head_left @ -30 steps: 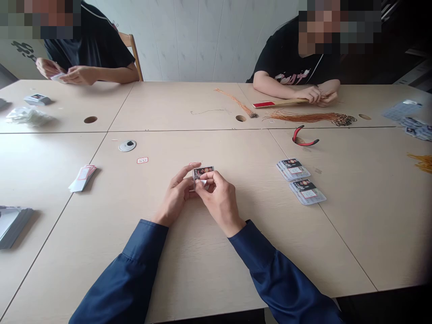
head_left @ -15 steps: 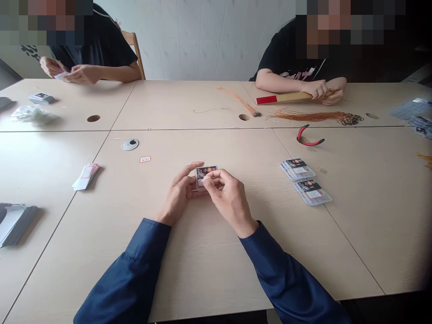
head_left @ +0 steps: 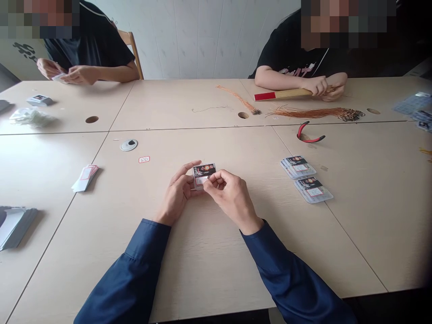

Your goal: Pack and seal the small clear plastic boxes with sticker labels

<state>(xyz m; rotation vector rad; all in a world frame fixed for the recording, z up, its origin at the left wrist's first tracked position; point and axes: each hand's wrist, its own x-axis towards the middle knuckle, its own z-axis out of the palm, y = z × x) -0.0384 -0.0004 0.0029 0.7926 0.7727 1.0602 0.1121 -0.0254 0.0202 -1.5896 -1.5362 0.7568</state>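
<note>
Holding a small printed packet (head_left: pixel 204 169) above the table (head_left: pixel 199 270), the left hand (head_left: pixel 176 198) wraps it from the left: forefinger stretched toward its far-left corner, thumb along its left side, other fingers partly hidden around its near edge. The packet faces up toward the wearer, its black printed band at the far side and running left to right; its near end is too covered to tell its long axis. From the right, the right hand (head_left: pixel 232 198) reaches in with thumb and forefinger pressed together over the right end of a pale, red-edged label (head_left: pixel 199 181) on the packet's nearer part. That label lies just left of these fingertips, so the right hand is nearer its right end, while the left hand steadies the opposite side. I cannot tell whether a sliver of label is pinched there. Well to the packet's right are two groups of clear cases (head_left: pixel 313 191); to its left, beyond a small slip (head_left: pixel 144 159), lie fanned white slips (head_left: pixel 84 181).
</note>
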